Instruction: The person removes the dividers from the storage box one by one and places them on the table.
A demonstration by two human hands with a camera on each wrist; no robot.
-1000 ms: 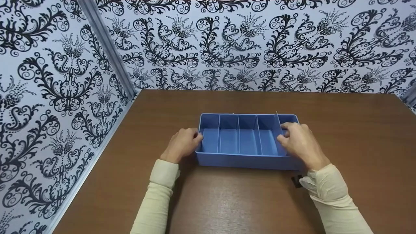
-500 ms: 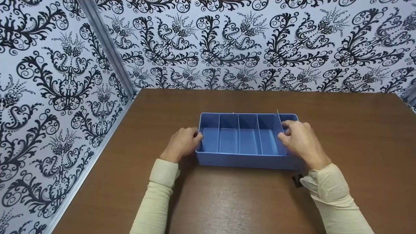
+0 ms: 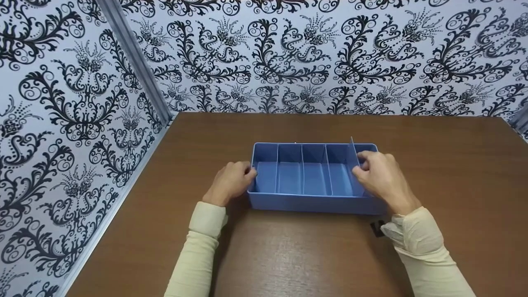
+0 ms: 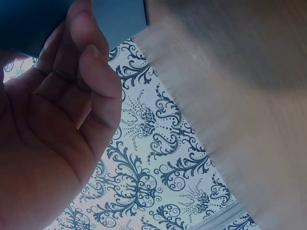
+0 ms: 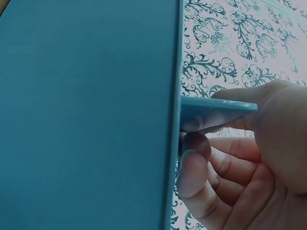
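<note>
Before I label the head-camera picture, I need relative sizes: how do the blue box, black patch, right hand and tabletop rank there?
Largest to smallest as they look in the head view:
1. tabletop
2. blue box
3. right hand
4. black patch, as far as it shows

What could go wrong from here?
The thin, flat blue plastic divider pinched by the right hand has its far end standing above the long, rectangular blue plastic box; uneven force might bind or bend it.
If it sticks, the box could slide or lift, since the left hand grips only its left end.
The right hand hides much of the rightmost compartment, so a badly seated divider might go unnoticed.
</note>
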